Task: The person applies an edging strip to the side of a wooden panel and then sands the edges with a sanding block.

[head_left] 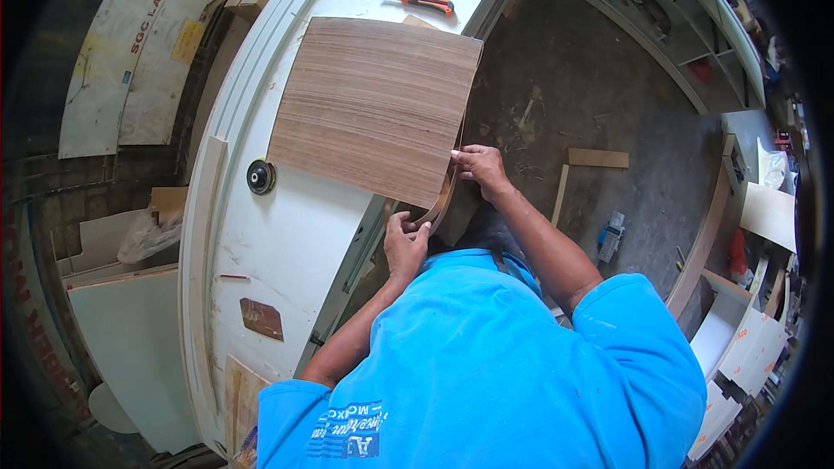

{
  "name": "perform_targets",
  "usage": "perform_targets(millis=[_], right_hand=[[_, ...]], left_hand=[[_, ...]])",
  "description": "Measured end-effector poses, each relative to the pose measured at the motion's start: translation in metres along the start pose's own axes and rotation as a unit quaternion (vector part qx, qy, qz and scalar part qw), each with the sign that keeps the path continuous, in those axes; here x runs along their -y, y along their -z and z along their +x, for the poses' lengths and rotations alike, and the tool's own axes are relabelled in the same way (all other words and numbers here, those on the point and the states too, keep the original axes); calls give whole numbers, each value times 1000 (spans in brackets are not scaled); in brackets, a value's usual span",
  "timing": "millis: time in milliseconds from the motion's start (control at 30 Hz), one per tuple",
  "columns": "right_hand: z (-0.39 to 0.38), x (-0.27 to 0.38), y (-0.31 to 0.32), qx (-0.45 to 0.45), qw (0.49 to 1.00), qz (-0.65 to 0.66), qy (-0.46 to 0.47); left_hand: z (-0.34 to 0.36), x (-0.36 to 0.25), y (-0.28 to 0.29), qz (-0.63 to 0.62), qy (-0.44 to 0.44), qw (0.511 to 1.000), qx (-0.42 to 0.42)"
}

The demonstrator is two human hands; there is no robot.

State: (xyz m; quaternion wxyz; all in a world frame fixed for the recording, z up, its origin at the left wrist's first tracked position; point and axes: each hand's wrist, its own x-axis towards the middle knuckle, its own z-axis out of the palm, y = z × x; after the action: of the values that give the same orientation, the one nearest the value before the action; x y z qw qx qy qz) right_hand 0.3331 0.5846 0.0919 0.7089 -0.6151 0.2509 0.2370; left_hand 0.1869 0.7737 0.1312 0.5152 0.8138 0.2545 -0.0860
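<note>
A brown wood-grain board (365, 104) lies on the white worktable (269, 252), its right end at the table's edge. A thin brown edging strip (443, 198) curves along that end and bows out below the board's near corner. My right hand (479, 169) pinches the strip beside the board's edge. My left hand (407, 243), fingers curled, holds the strip lower down, just past the near corner. An orange and black utility knife (421, 3) lies beyond the board, and a round black object (261, 177) sits to its left.
Leaning white panels (104, 104) and scrap sheets stand left of the table. On the floor to the right lie wood offcuts (598, 158) and a blue and grey tool (612, 236). Cabinet frames (669, 26) and stacked boards (764, 217) line the right side.
</note>
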Motion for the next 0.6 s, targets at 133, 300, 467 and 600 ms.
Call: perform_targets(millis=[133, 300, 467, 600], right_hand=[[-5, 5, -5, -3, 1000, 17, -6], [4, -6, -3, -8, 1000, 29, -5], [8, -13, 5, -35, 999, 8, 13], [0, -12, -7, -40, 999, -12, 11]], left_hand=[[13, -4, 4, 206, -45, 974, 83], [24, -20, 9, 277, -105, 949, 109], [6, -25, 24, 279, -96, 927, 234], [-14, -16, 78, 278, -41, 919, 277]])
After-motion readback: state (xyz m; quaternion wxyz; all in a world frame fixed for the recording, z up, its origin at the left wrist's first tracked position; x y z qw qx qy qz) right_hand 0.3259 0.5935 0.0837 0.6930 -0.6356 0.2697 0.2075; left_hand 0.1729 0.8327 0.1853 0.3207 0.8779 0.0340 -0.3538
